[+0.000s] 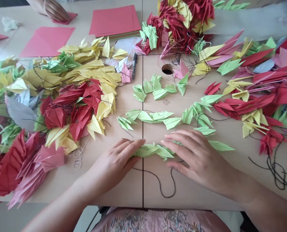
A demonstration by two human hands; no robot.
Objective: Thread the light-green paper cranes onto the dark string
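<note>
A short strand of folded green paper cranes (155, 150) lies across the table seam between my two hands. My left hand (122, 156) is closed around the strand's left end, its fingers over the top. My right hand (196, 156) hovers at the right end with fingers curved and apart, thumb below; its palm hides part of the green paper behind it. A black thread (173, 187) loops on the table below the strand. Just beyond it lies a longer green strand (155, 116), and farther back sit several loose green cranes (157, 87).
Heaped red crane strands (85, 96) and yellow ones (90, 72) cover the left side. Mixed strands (254, 100) and tangled black threads (276, 170) lie right. At the back are red paper sheets (114, 20), a pen (134, 66), a table hole (167, 69) and another person's hand (52, 11) on red paper.
</note>
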